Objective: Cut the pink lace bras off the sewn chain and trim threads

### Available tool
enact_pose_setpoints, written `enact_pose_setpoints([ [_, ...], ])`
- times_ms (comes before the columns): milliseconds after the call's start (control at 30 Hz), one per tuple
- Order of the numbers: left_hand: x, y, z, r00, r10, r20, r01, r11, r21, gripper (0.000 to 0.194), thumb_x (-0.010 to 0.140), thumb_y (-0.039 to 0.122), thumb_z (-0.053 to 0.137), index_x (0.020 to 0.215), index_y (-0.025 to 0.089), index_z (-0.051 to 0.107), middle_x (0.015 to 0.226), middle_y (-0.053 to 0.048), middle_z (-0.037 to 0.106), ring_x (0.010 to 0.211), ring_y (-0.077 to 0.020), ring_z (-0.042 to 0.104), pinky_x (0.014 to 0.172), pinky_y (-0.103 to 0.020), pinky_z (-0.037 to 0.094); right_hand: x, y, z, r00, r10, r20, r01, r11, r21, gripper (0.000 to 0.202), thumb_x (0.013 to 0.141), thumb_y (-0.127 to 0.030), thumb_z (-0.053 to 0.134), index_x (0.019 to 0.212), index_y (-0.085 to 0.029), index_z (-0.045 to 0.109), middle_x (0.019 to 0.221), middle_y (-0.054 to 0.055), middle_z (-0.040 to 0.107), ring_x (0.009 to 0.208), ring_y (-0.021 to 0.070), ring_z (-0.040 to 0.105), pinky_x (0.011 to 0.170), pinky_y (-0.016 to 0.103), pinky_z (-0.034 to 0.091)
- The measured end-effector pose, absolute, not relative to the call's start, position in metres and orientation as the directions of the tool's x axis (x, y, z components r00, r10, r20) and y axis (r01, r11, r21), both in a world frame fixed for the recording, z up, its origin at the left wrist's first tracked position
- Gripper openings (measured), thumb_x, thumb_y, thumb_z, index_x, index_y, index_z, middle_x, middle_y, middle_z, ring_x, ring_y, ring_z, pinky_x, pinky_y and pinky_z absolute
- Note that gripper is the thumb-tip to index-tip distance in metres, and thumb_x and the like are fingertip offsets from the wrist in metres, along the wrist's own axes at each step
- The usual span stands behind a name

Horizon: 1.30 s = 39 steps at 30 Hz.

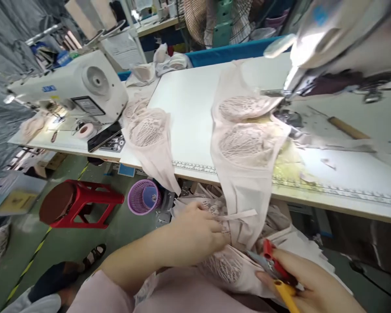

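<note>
My left hand (pixel 198 232) is closed over the edge of a pale pink bra, with a narrow light strip (pixel 244 215) sticking out past its fingers. In my right hand (pixel 308 282) is a pair of scissors (pixel 270 263) with red and yellow handles, its blades pointing at the fabric by my left hand. A lace-cupped bra (pixel 247 143) lies on the sewing table and hangs over its front edge between my hands. On my lap rests another lace cup (pixel 224 267); more bra pieces (pixel 299 243) are heaped beneath the table edge.
A sewing machine head (pixel 329 48) stands at upper right, a second machine (pixel 74 87) at left. A wooden-handled tool (pixel 348 128) lies on the table (pixel 189 121). Left of me are a purple basket (pixel 144 198), a red stool (pixel 81 204) and another person's foot (pixel 94 256).
</note>
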<state>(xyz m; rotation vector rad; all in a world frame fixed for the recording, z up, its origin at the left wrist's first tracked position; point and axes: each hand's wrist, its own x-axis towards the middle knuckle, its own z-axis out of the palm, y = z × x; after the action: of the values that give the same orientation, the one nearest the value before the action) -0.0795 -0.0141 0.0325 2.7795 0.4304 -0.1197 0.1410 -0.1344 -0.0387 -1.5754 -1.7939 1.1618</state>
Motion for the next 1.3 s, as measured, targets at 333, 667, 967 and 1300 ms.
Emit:
enact_pose_setpoints([
  [333,-0.121,-0.001,0.041,0.818,0.564,-0.113,0.501,-0.602,0.621,0.019,0.091,0.020,0.047,0.102,0.018,0.062,0.090,-0.006,0.067,0.085,-0.0177,0.059,0.077,-0.029,0.044,0.143,-0.131,-0.031,-0.228,0.925,-0.305,0.468,-0.170,-0.867,0.010,0.080,-0.021,0.049,0.070,-0.023,0.050,0.069,-0.001,0.059,0.065,0.0183,0.055,0.057,0.024,0.045],
  [667,-0.122,0.006,0.042,0.812,0.563,-0.151,0.249,-0.101,0.963,0.032,0.083,0.047,0.063,0.064,0.021,0.064,0.072,-0.007,0.071,0.084,-0.0234,0.066,0.095,-0.045,0.045,0.141,-0.130,-0.026,-0.210,0.916,-0.340,0.442,-0.222,-0.869,0.023,0.080,-0.030,0.049,0.064,-0.024,0.033,0.065,-0.002,0.046,0.060,0.0167,0.042,0.052,0.025,0.037],
  [967,-0.115,-0.001,0.046,0.711,0.658,-0.248,0.462,-0.172,0.870,0.014,0.083,0.025,0.060,0.074,0.018,0.051,0.105,-0.007,0.062,0.098,-0.0187,0.058,0.087,-0.032,0.045,0.143,-0.133,-0.030,-0.232,0.913,-0.334,0.404,-0.222,-0.888,0.021,0.078,-0.024,0.051,0.066,-0.024,0.034,0.067,-0.002,0.047,0.062,0.0167,0.044,0.054,0.025,0.037],
  [1300,-0.101,-0.011,0.042,0.530,0.822,-0.210,0.587,-0.177,0.790,0.006,0.081,0.019,0.057,0.086,0.019,0.054,0.083,-0.001,0.060,0.078,-0.0143,0.057,0.072,-0.026,0.045,0.142,-0.141,-0.035,-0.108,0.962,-0.251,0.309,-0.207,-0.928,0.017,0.073,-0.027,0.065,0.061,-0.026,0.052,0.060,-0.001,0.059,0.057,0.0198,0.056,0.048,0.024,0.048],
])
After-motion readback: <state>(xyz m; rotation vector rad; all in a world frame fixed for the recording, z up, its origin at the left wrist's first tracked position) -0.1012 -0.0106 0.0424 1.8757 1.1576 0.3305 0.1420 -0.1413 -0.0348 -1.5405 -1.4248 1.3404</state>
